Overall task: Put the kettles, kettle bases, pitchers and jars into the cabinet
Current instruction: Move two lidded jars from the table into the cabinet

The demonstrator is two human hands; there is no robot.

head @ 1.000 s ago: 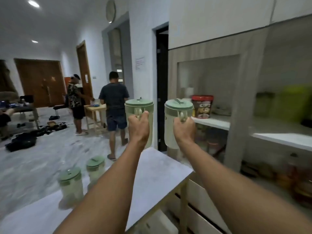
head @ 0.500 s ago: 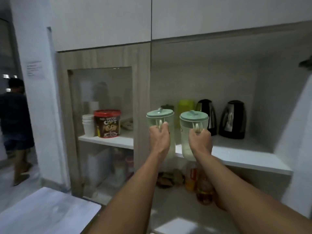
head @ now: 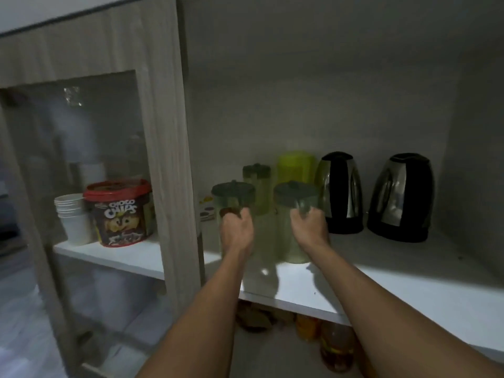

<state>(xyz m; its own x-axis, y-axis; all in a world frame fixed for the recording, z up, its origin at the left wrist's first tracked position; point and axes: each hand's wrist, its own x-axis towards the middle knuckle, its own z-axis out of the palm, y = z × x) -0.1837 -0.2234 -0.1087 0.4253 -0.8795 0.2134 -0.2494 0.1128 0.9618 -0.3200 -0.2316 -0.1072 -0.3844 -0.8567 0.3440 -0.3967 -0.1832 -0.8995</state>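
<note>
Both arms reach into the open cabinet. My left hand grips the handle of a clear pitcher with a green lid, low over the white shelf. My right hand grips a second green-lidded pitcher, whose base rests on or just above the shelf. Behind them stand another green-lidded pitcher and a yellow-green pitcher. Two black and steel kettles sit at the back right.
A wooden post divides the cabinet. Behind the glass door on the left sit a red-lidded cereal tub and stacked white cups. Bottles stand on the lower level.
I moved closer to the cabinet, and both hands carried the pitchers forward and down from in front of the shelf to its surface, in front of the other pitchers.
</note>
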